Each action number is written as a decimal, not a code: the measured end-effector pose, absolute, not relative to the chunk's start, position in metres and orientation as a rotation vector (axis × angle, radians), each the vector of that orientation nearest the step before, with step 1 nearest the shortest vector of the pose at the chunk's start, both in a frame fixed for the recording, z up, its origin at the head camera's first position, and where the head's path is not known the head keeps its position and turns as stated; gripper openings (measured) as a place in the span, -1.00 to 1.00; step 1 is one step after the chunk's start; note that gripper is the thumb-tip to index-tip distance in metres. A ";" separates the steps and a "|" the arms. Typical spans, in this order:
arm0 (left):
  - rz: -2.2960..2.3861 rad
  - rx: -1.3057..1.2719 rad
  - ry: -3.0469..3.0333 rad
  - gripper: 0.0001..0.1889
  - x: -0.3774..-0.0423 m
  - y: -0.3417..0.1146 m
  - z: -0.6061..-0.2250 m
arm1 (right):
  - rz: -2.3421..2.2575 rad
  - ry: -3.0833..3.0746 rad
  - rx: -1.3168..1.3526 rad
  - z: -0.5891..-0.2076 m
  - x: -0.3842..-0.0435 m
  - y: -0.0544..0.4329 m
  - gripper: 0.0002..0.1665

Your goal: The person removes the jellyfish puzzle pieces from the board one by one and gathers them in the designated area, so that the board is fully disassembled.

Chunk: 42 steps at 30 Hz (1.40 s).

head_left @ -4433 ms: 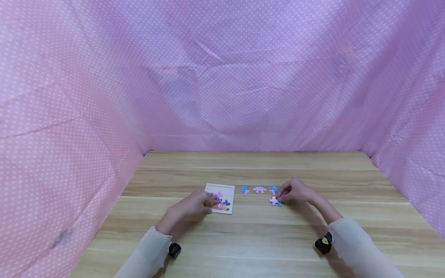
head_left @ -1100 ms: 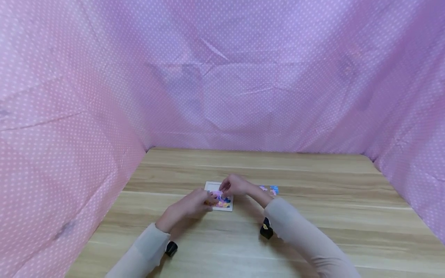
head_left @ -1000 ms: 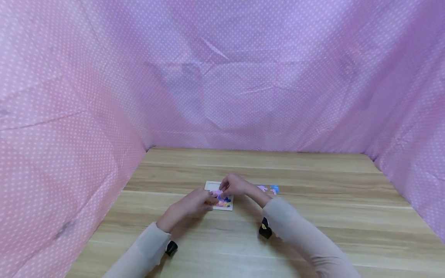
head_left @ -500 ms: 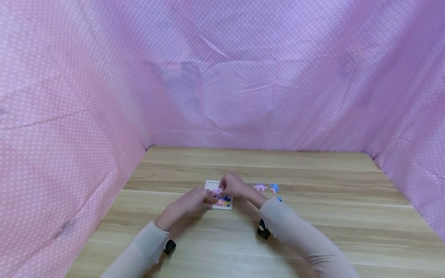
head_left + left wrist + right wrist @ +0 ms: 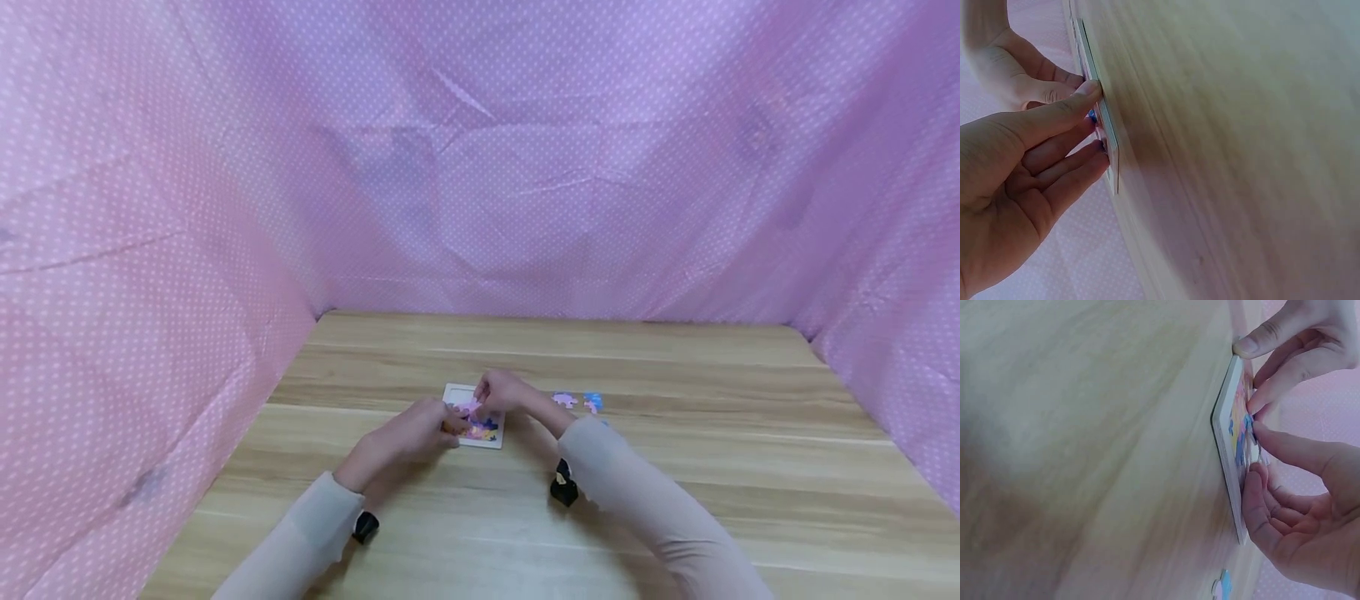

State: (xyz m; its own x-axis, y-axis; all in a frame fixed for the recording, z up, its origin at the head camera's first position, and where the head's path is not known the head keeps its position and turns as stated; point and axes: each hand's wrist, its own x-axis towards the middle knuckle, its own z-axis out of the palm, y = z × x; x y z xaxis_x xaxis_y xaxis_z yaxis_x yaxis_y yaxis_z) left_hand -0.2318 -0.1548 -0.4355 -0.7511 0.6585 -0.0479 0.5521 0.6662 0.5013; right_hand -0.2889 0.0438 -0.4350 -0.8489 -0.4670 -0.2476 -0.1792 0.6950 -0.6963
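Note:
A square jigsaw tray (image 5: 489, 443) with a pale border lies on the table, partly filled with colourful pieces. At its left side is my left hand (image 5: 422, 427): the thumb (image 5: 1088, 89) presses the tray's edge, and the extended fingers rest on the picture. Over the tray's upper middle, my right hand (image 5: 501, 392) pinches a small pale puzzle piece (image 5: 1255, 450) between thumb and fingertips, low against the other pieces. Fingers hide most of this piece and part of the picture.
Right of the tray lie a pink puzzle piece (image 5: 564, 401) and a blue-and-pink puzzle piece (image 5: 592, 402). A blue piece (image 5: 605, 423) shows beside the right sleeve, partly hidden. Pink dotted cloth (image 5: 480, 208) hangs behind the wooden table (image 5: 675, 358).
The right hand has moved left from the loose pieces to the tray, bringing a piece; over the last second it has stayed there with small movements. The left hand has stayed at the tray.

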 end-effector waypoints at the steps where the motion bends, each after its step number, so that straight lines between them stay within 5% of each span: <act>1: 0.695 0.972 2.659 -0.76 -0.232 -0.155 -0.436 | -0.980 2.490 -0.492 -0.435 -0.289 0.045 -0.66; 21: 0.677 0.896 2.636 -0.72 -0.232 -0.153 -0.438 | -1.303 2.298 -0.325 -0.436 -0.289 0.062 -0.73; 42: 0.582 0.954 2.731 -0.68 -0.219 -0.157 -0.434 | -1.365 2.299 -0.427 -0.419 -0.288 0.139 -0.67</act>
